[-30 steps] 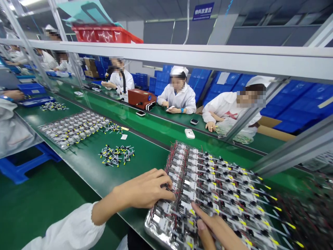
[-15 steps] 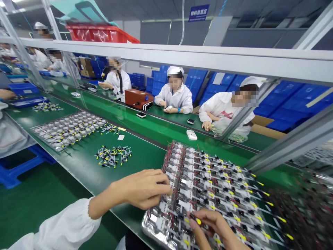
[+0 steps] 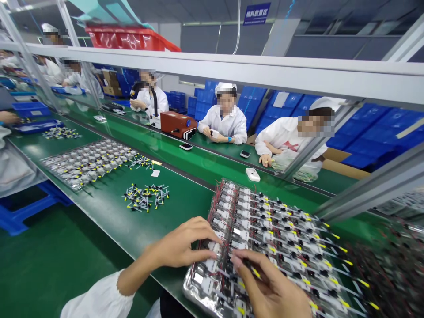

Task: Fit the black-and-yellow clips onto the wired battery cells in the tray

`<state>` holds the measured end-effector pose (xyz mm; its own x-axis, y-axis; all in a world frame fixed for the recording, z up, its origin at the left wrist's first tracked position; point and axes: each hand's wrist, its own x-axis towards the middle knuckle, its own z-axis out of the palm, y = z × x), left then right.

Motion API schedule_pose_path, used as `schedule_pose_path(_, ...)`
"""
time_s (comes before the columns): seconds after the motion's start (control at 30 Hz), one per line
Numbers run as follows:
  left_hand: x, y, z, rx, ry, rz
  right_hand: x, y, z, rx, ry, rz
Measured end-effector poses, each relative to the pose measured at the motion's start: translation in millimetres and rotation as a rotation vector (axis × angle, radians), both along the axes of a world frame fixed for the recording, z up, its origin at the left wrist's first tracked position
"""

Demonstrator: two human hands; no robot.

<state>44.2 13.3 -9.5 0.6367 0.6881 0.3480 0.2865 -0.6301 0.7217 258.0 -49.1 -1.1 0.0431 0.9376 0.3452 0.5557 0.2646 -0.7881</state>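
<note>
A slanted, yellow-tipped part (image 3: 256,272) is over the packed clear tray (image 3: 192,286).

We look across a green floor (image 3: 82,249), a blue stool (image 3: 15,221) and a long green worktop (image 3: 185,190), towards stacked blue boxes (image 3: 380,128) and grey wall panels (image 3: 200,39).

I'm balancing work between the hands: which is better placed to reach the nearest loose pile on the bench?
Probably the left hand: it lies closer to that pile, at the left edge of the tray. The right hand is farther off, over the tray, seemingly pinching a yellow-tipped part.
</note>
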Motion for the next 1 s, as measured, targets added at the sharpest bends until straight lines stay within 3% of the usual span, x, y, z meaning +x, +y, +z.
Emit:
schedule_pose_path(0.2,3.0,-2.5,-7.1,-0.007,-0.062,0.04,-3.6,8.4,-5.4,0.046,-0.178,0.034)
schedule_pose_path(0.53,3.9,-2.0,-9.0,-0.006,-0.055,0.061,-7.3,13.3,-17.2,0.041,-0.255,0.179)
schedule_pose_path(1.0,4.1,-2.7,-6.7,-0.013,-0.031,0.068,-10.8,12.3,-20.5,-0.015,-0.167,0.105)
